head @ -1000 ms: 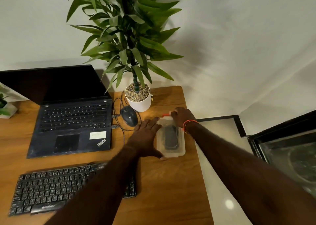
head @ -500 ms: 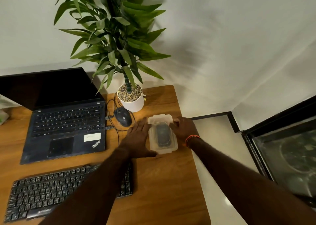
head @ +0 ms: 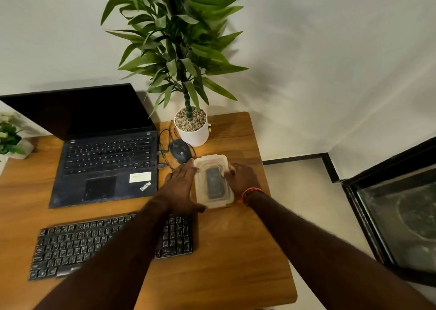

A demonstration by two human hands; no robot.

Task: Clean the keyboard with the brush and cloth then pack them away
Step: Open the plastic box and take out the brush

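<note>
Between left hand (head: pixel 182 189) and right hand (head: pixel 240 180), lidded container (head: pixel 212 201).

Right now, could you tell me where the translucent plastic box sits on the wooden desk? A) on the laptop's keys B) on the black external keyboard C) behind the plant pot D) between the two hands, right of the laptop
D: the translucent plastic box lies on the wooden desk between the left hand and right hand, right of the black laptop.

A small home office corner. A wooden desk (head: pixel 236 274) at lower centre holds a laptop (head: pixel 106 158), keyboard (head: pixel 70 246), mouse (head: pixel 180 150) and potted plant (head: pixel 192 130).
</note>
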